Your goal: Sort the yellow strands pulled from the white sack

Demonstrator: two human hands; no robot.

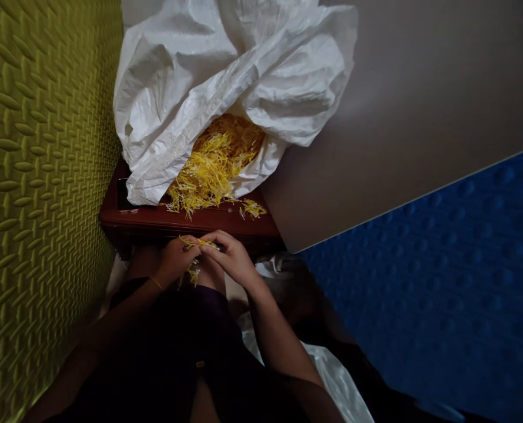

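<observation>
Yellow strands (203,241) pinched, just this side of the table (156,217)!
Left hand (178,257), right hand (232,255): each grip closed at the fingertips, strands bridging between.

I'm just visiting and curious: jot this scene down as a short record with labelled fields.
Left hand: pinches thin yellow strands; thin band at wrist
Right hand: pinches strands too, close beside the left
Ahead: open white sack, heap of yellow strands at its mouth
Under sack: reddish-brown table
Right of heap: small loose clump
Left side: yellow textured surface
Right side: grey panel, blue surface
</observation>
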